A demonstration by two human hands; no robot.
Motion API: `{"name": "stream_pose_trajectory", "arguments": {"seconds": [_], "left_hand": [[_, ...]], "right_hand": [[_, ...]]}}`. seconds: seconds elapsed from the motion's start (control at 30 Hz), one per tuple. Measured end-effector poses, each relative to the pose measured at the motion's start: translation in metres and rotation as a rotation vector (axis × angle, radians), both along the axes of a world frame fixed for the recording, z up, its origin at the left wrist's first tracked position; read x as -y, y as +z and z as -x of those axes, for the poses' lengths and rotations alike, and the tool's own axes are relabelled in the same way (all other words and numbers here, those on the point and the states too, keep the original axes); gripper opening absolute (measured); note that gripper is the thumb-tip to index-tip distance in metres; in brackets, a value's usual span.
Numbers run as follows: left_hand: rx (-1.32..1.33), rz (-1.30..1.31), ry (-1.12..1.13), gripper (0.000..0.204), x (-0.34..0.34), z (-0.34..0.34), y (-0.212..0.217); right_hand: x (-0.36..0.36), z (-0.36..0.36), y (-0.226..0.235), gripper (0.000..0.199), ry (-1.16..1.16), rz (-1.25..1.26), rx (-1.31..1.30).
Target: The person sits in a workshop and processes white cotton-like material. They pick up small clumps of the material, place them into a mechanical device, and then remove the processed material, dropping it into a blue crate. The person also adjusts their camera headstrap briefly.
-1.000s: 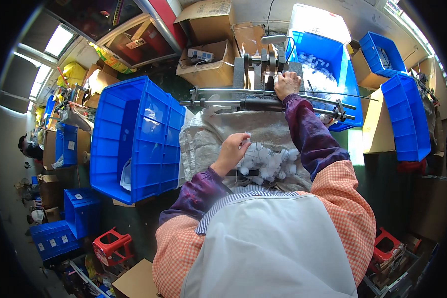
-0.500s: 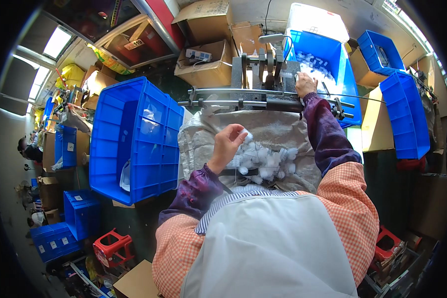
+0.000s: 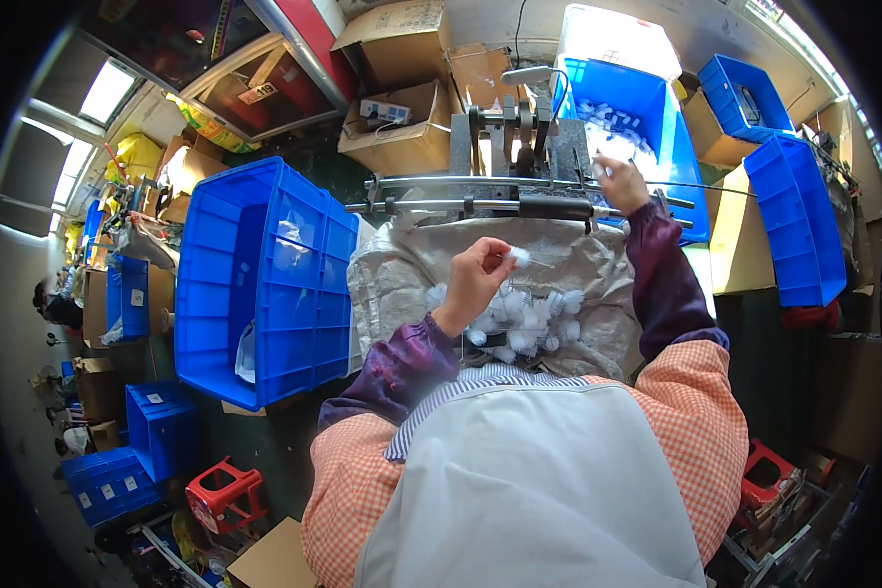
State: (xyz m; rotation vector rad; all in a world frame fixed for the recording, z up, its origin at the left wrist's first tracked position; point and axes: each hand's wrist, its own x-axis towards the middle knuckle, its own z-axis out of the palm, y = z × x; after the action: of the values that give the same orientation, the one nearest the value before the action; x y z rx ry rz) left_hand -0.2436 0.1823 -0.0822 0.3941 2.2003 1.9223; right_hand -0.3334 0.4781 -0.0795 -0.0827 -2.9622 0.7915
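Head cam: left hand [image 3: 473,284] has a white tuft [image 3: 520,257] pinched thumb-to-finger, tuft pile [image 3: 531,319] at its four o'clock. Right hand [image 3: 621,184], two o'clock from it, looks closed on a small white piece [image 3: 599,170]. Weak pinch, and that tuft could drop onto the pile.

Markings noted: pale rectangular sign [image 3: 258,93] with dark printed digits, large enough to read, tilted on the framed dark panel [image 3: 289,113] at upper left. One small white label [image 3: 137,297] bearing a single dark character, on the blue bin [image 3: 121,276] at far left. Three white labels [image 3: 108,491] in a row on the lower-left blue crate [image 3: 96,473]; print too small to read. Faint marks on the white container [image 3: 617,37], top right: illegible.
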Motion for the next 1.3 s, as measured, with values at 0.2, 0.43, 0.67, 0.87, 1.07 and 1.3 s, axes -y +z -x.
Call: {"name": "stream_pose_trajectory", "arguments": {"seconds": [0.2,0.43,0.67,0.87,1.07,1.3], "left_hand": [[-0.069,0.000,0.037,0.020,-0.015,0.006,0.011],[-0.212,0.938,-0.193,0.041,0.012,0.002,-0.056],[0.028,0.797,-0.142,0.028,0.001,-0.011,-0.069],[0.055,0.670,-0.053,0.023,-0.002,-0.011,-0.078],[0.010,0.438,0.051,0.021,0.001,-0.007,-0.085],[0.155,0.094,0.192,0.019,-0.005,-0.006,-0.061]], "right_hand": [[0.080,-0.063,0.009,0.031,0.644,0.514,0.278],[0.037,0.039,-0.048,0.016,-0.001,-0.271,-0.332],[0.037,0.068,-0.065,0.020,-0.033,-0.407,-0.218],[0.034,0.074,-0.073,0.016,-0.019,-0.378,-0.226],[0.034,0.076,-0.072,0.017,-0.017,-0.360,-0.208],[0.034,0.077,-0.069,0.018,-0.016,-0.312,-0.160]]}}
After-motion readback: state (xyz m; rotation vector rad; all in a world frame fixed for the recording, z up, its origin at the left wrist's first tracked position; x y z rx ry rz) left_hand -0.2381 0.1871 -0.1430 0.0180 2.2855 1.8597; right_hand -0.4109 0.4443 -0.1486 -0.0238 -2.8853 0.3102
